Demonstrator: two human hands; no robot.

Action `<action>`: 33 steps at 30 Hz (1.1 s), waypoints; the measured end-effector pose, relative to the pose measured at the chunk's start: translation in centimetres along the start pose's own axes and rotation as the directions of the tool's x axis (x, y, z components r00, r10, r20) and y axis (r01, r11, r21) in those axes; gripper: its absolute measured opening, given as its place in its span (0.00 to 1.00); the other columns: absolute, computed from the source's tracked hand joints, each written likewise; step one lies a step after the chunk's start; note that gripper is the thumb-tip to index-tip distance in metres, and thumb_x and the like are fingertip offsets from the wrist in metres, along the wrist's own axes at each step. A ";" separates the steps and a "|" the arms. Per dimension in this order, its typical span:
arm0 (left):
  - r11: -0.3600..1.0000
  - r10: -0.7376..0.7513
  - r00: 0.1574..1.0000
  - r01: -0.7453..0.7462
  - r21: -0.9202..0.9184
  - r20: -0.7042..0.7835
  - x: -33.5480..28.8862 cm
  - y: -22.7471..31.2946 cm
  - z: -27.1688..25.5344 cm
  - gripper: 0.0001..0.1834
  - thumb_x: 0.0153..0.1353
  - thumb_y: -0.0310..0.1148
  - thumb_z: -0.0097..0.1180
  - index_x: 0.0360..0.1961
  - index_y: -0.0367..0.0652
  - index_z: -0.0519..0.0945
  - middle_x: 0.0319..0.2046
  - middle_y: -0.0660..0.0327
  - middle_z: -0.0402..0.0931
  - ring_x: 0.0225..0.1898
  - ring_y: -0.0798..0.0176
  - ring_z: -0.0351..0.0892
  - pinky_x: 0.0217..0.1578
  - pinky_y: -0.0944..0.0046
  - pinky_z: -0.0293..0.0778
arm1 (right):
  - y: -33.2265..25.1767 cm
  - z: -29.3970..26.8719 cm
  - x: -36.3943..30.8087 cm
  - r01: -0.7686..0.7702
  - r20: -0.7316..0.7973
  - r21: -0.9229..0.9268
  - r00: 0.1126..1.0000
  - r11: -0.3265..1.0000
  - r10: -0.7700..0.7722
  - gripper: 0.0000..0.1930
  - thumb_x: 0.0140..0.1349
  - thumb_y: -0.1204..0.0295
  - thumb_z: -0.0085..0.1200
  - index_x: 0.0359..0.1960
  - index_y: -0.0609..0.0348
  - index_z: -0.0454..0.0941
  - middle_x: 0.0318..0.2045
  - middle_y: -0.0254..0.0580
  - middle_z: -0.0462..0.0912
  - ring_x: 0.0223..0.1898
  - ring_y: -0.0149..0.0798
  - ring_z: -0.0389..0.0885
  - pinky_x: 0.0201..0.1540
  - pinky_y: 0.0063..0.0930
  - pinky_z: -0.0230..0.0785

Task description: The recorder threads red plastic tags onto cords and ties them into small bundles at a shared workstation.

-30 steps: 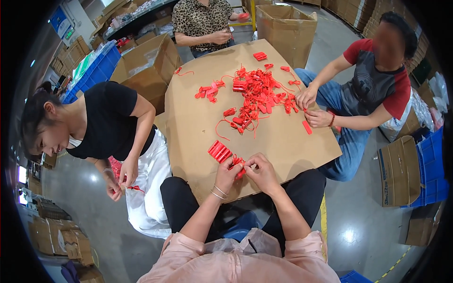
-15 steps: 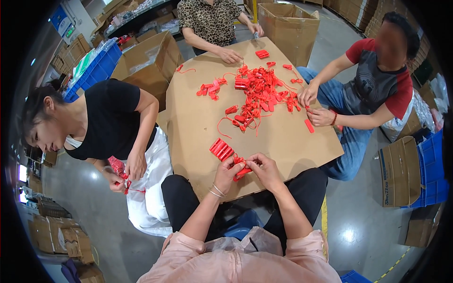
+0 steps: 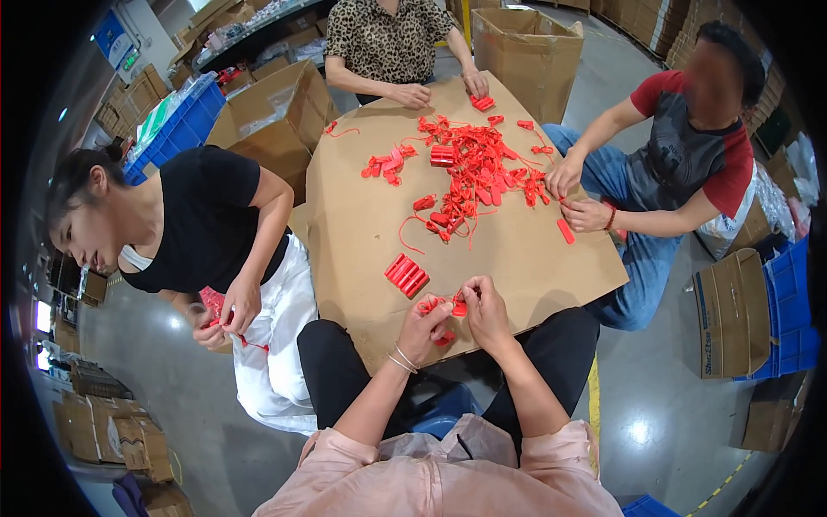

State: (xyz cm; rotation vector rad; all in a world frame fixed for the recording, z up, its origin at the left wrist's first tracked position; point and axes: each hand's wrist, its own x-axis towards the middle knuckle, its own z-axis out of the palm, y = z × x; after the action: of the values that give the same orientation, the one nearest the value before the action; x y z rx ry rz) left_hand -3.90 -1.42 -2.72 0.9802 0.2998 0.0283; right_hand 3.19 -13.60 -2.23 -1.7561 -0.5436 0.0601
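Note:
Over the near edge of the cardboard-topped table, my hands work close together. My right hand pinches a small red plastic piece at its fingertips. My left hand is closed on a bunched red cord. Below its fingers shows another red piece, and whether that hand touches it I cannot tell. Just beyond my left hand lies a neat row of red plastic pieces. A large tangled heap of red pieces and cords covers the table's middle.
Three people sit around: one at left in a black top, one across in a leopard-print shirt, one at right in a red-sleeved shirt. All handle red pieces. Big cardboard boxes and blue crates stand around.
My hands have drawn slightly apart, and a red piece now shows at my right fingertips. The row of pieces looks separate from my left hand. Across the table, a person's hand reached the far red stack.

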 end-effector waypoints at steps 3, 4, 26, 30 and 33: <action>0.999 0.039 0.997 -0.039 0.001 -0.071 0.0 0.4 0.6 0.04 0.56 0.29 0.51 0.30 0.44 0.68 0.18 0.67 0.66 0.13 0.77 0.59 0.14 0.76 0.56 | 0.3 -0.1 0.0 0.008 0.019 0.040 1.000 0.999 -0.009 0.04 0.59 0.76 0.43 0.32 0.63 0.64 0.24 0.46 0.74 0.25 0.42 0.75 0.28 0.31 0.66; 0.998 0.069 0.992 -0.069 0.007 -0.103 0.1 0.6 1.0 0.05 0.56 0.31 0.51 0.31 0.43 0.70 0.16 0.68 0.64 0.13 0.77 0.59 0.14 0.77 0.56 | 0.4 -0.3 0.0 0.018 0.028 0.052 0.999 0.998 -0.019 0.04 0.59 0.76 0.43 0.32 0.63 0.64 0.24 0.46 0.73 0.25 0.42 0.75 0.29 0.30 0.66; 0.640 0.183 0.946 -0.321 0.698 0.267 1.6 0.5 -1.2 0.08 0.53 0.32 0.55 0.30 0.38 0.76 0.26 0.64 0.75 0.28 0.74 0.71 0.31 0.71 0.68 | -0.5 -1.8 -0.7 0.217 0.202 -0.171 0.962 0.961 -0.182 0.04 0.56 0.75 0.46 0.27 0.61 0.67 0.25 0.49 0.68 0.30 0.51 0.68 0.31 0.35 0.62; 0.709 0.143 0.957 -0.277 0.649 0.252 0.8 1.1 -0.5 0.08 0.53 0.33 0.55 0.29 0.38 0.77 0.24 0.66 0.75 0.29 0.75 0.71 0.32 0.73 0.68 | 0.3 -0.9 -1.6 0.183 0.127 -0.097 0.977 0.978 -0.170 0.03 0.56 0.76 0.45 0.28 0.63 0.66 0.26 0.49 0.67 0.29 0.48 0.68 0.32 0.34 0.62; 0.783 0.096 0.978 -0.188 0.593 0.183 0.1 1.1 -0.7 0.09 0.52 0.33 0.55 0.28 0.37 0.76 0.22 0.65 0.74 0.25 0.74 0.70 0.27 0.73 0.67 | 1.0 0.3 -1.7 0.145 0.088 -0.009 0.986 0.989 -0.144 0.04 0.57 0.76 0.44 0.29 0.64 0.64 0.26 0.46 0.66 0.28 0.43 0.69 0.32 0.32 0.62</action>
State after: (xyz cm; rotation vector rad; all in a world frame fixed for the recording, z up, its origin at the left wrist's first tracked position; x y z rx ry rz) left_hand -3.82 -0.26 -2.21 1.6455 0.0935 -0.0025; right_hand 1.86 -14.14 -3.62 -1.7297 -0.7359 0.0310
